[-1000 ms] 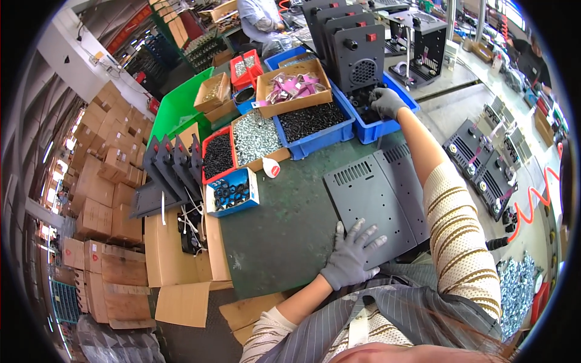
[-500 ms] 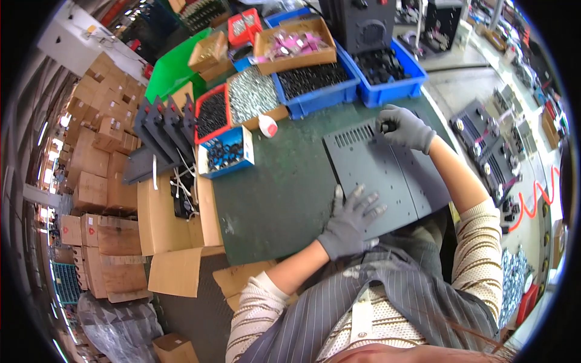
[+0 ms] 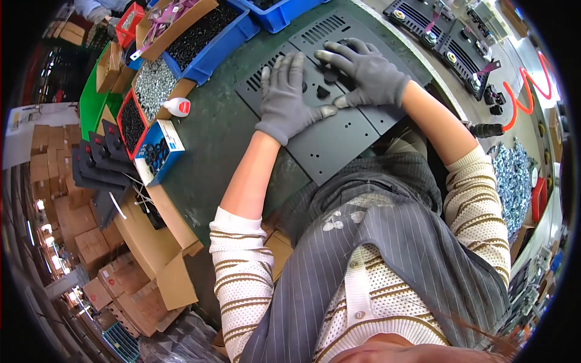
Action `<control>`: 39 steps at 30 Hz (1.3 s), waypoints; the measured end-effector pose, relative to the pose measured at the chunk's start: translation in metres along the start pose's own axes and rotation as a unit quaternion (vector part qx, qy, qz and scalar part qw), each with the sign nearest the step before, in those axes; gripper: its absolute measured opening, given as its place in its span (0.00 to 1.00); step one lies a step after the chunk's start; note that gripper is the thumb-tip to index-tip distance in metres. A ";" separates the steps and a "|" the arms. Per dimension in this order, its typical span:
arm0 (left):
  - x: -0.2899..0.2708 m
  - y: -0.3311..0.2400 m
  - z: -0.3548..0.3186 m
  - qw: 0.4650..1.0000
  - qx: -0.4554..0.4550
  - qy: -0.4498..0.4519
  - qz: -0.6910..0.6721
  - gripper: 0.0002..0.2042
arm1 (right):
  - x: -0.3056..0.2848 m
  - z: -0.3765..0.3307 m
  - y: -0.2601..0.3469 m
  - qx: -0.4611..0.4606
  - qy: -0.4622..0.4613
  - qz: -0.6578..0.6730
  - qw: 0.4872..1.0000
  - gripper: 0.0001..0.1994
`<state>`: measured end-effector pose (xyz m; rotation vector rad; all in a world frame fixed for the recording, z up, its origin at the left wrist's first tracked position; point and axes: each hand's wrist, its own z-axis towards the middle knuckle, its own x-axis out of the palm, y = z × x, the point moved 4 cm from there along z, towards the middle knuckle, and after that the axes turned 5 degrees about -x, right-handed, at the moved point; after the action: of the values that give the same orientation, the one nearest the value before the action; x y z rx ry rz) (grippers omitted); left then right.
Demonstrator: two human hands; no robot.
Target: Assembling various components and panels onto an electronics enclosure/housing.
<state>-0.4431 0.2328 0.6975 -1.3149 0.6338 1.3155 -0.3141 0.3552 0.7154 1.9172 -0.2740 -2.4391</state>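
Mid-assembly, by the look of it: dark metal panel (image 3: 339, 130) lying flat on the green surface (image 3: 212, 145), right in front of the torso, both gloved hands on it. Left hand (image 3: 285, 100) pressed flat, fingers spread, palm down, nothing gripped. Right hand (image 3: 362, 74) resting on the panel's far half, fingers half curled, tips touching near two small black fittings (image 3: 327, 85); grip loose, cannot tell whether a small part sits under the fingertips. Judged done: panel placed and steadied, two small pieces sitting on it. Judged left: most punched holes on the near half bare, nothing seen fixed there. Counts: one panel in hand, two gloved hands, two small black fittings on the panel. Bins along the far-left edge: one blue bin (image 3: 209, 33) of black screws, one cardboard tray of silvery screws (image 3: 151, 88), one red tray (image 3: 130, 124) of black parts, one small blue box (image 3: 156, 154) of black rings, one green bin (image 3: 92, 103). One small white bottle with a red cap (image 3: 177, 107) lying beside the trays. Stack of dark brackets (image 3: 97, 163) at left, number not countable. More finished-looking panels (image 3: 448, 42) at upper right, at least two.
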 end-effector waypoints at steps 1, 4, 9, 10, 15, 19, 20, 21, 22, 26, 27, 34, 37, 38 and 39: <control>0.002 -0.004 0.006 1.000 0.015 0.009 0.009 0.58 | -0.003 -0.008 -0.003 0.005 -0.003 0.019 1.000 0.48; 0.004 -0.011 0.017 0.999 0.044 0.011 0.018 0.51 | -0.005 -0.024 -0.008 0.015 -0.024 0.010 1.000 0.47; 0.000 -0.014 0.017 0.996 0.083 0.023 0.007 0.34 | -0.016 -0.035 -0.017 -0.015 -0.091 0.070 0.993 0.36; -0.001 -0.015 0.017 0.996 0.084 0.028 0.004 0.33 | -0.015 -0.039 -0.020 -0.014 -0.092 0.070 0.993 0.36; -0.012 -0.011 0.010 0.992 0.094 -0.070 -0.047 0.28 | -0.014 -0.051 -0.038 0.118 -0.200 0.237 0.943 0.17; -0.029 -0.019 -0.009 0.982 0.122 -0.142 -0.030 0.20 | -0.009 -0.055 -0.043 0.151 -0.215 0.244 0.934 0.14; -0.029 -0.022 -0.011 0.984 0.126 -0.125 0.011 0.19 | -0.008 -0.055 -0.044 0.162 -0.213 0.253 0.930 0.15; -0.033 -0.030 -0.012 0.980 0.138 -0.141 0.014 0.16 | -0.010 -0.054 -0.042 0.159 -0.212 0.255 0.930 0.15; -0.031 -0.032 -0.013 0.980 0.134 -0.142 0.017 0.16 | -0.012 -0.052 -0.039 0.160 -0.202 0.273 0.927 0.15; -0.028 -0.033 -0.006 0.988 0.108 -0.104 0.038 0.12 | -0.014 -0.045 -0.024 0.122 -0.175 0.234 0.949 0.15; -0.029 -0.034 -0.007 0.995 0.084 -0.058 -0.003 0.11 | -0.012 -0.044 -0.023 0.126 -0.165 0.221 0.953 0.14; -0.036 -0.039 -0.018 0.998 -0.057 -0.018 0.036 0.15 | -0.014 -0.050 -0.020 0.230 -0.103 0.285 0.925 0.13; -0.034 -0.037 -0.003 0.999 -0.022 -0.023 -0.011 0.18 | -0.019 -0.046 -0.023 0.262 -0.077 0.091 0.958 0.13; -0.033 -0.039 0.004 0.999 -0.022 -0.024 -0.011 0.18 | -0.025 -0.042 -0.019 0.181 -0.130 0.056 0.973 0.13; -0.032 -0.045 0.011 0.999 0.007 -0.031 0.019 0.17 | -0.029 -0.037 -0.014 0.098 -0.182 0.021 0.978 0.13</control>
<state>-0.4129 0.2432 0.7434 -1.2524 0.6266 1.3740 -0.2698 0.3680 0.7325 1.4851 -0.5774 -2.8145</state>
